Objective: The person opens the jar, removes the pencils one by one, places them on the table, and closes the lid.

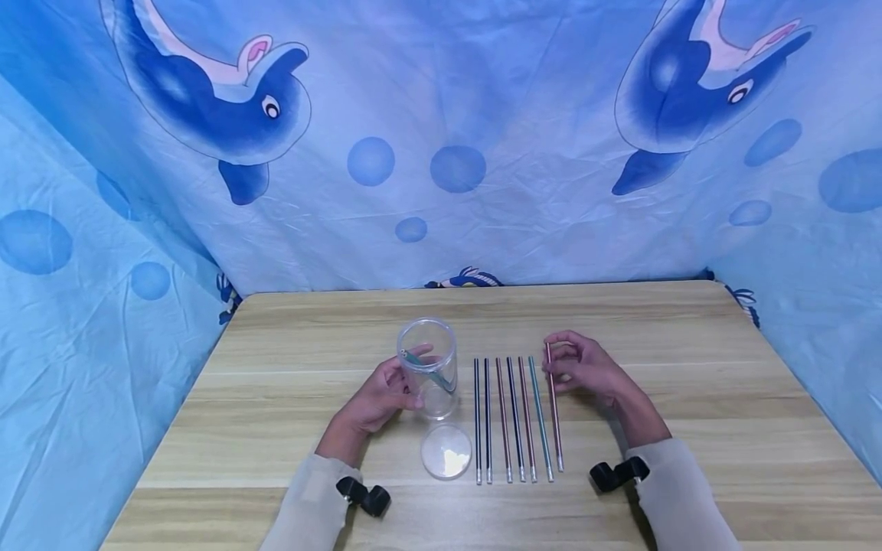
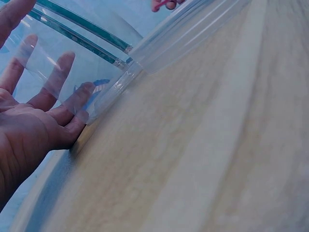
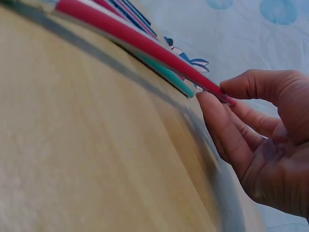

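Note:
A clear plastic jar (image 1: 434,407) stands uncapped on the table, and my left hand (image 1: 377,398) holds it, thumb in front and fingers behind. Two green pencils (image 2: 79,39) lean inside it, seen through the wall in the left wrist view. My right hand (image 1: 586,367) pinches a red pencil (image 1: 555,421) near its far end, between thumb and fingertips. In the right wrist view that pencil (image 3: 140,42) slants above the wood over its shadow. Just left of it lies a teal pencil (image 1: 540,417), at the right end of a row of dark blue and red pencils (image 1: 504,421).
A round clear lid (image 1: 446,453) lies flat in front of the jar, left of the pencil row. The wooden table (image 1: 276,428) ends at a blue curtain (image 1: 524,229) with dolphins at the back. Black wrist cameras (image 1: 619,474) sit on both sleeves.

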Motion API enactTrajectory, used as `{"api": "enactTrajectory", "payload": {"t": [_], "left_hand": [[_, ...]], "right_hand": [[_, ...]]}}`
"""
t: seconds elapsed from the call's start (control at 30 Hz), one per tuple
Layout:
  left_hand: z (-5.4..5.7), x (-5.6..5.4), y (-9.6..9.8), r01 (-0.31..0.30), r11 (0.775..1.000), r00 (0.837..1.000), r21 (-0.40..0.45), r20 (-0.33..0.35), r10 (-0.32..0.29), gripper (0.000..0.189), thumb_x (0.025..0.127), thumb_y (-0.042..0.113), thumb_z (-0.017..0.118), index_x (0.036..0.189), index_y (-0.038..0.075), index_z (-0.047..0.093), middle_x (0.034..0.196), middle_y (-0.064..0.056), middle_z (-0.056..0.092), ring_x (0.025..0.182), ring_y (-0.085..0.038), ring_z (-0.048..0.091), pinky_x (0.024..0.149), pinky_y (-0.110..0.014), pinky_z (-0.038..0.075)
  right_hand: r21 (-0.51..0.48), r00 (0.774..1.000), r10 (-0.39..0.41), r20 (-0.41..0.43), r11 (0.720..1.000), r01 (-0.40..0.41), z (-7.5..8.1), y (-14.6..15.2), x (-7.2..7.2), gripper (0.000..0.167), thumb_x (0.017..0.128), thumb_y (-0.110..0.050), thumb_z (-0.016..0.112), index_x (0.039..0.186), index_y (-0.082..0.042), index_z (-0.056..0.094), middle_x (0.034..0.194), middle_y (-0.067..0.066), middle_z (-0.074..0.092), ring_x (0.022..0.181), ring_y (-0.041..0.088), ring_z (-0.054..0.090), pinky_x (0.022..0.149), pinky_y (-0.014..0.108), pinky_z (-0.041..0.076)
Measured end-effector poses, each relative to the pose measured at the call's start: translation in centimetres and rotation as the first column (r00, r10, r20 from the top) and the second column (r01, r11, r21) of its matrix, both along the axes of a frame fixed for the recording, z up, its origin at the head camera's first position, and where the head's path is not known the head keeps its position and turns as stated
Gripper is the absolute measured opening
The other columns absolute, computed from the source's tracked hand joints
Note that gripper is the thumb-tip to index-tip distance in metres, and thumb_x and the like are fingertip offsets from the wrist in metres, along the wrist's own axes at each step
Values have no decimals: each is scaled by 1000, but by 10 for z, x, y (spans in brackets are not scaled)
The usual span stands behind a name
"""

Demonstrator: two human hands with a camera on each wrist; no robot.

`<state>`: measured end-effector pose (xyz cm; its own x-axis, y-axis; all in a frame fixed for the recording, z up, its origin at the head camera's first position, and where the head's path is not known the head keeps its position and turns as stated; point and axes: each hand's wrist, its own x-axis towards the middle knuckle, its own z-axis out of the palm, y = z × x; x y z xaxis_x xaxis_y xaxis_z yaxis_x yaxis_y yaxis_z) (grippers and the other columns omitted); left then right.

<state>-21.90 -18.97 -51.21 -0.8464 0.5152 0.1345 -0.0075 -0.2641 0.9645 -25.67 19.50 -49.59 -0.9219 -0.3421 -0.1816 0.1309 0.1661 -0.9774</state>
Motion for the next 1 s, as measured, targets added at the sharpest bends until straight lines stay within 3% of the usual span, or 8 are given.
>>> {"api": "enactTrajectory", "payload": {"t": [0.17,0.4,0.6,0.9,1.0], "left_hand": [[0,0,0,2,1000,1000,2,-3,-2,87,72,0,81,149,2,40,148,-24,46,142,-30,37,115,-29,29],[0,1,0,4,1000,1000,3,5,-4,87,73,1,82,149,4,41,146,-17,51,145,-36,29,115,-27,28],[0,1,0,5,1000,1000,15,4,-5,87,73,2,82,149,4,41,143,-14,54,144,-31,34,114,-25,29],[1,1,0,-3,1000,1000,-3,7,3,87,72,3,82,149,5,42,143,-10,55,142,-24,38,120,-46,15],[0,1,-1,-1,1000,1000,-2,7,1,86,73,1,82,149,5,42,143,-10,55,142,-25,38,120,-43,18]], "right_hand": [[79,999,15,-28,997,-13,1,-3,1,48,89,4,63,134,8,47,108,25,58,86,26,66,69,41,61],[141,998,-8,-58,990,16,3,-9,3,46,88,7,63,131,11,49,97,17,54,80,23,64,67,37,61],[200,996,-56,-69,977,69,8,-16,7,47,85,6,65,130,11,51,94,15,56,77,22,64,65,36,61],[323,991,-97,-95,938,123,10,-26,12,49,81,6,66,128,7,55,87,13,61,69,23,65,62,33,60],[376,989,-83,-124,918,124,9,-28,12,47,81,6,66,127,6,55,85,12,62,66,22,64,60,33,59]]}}
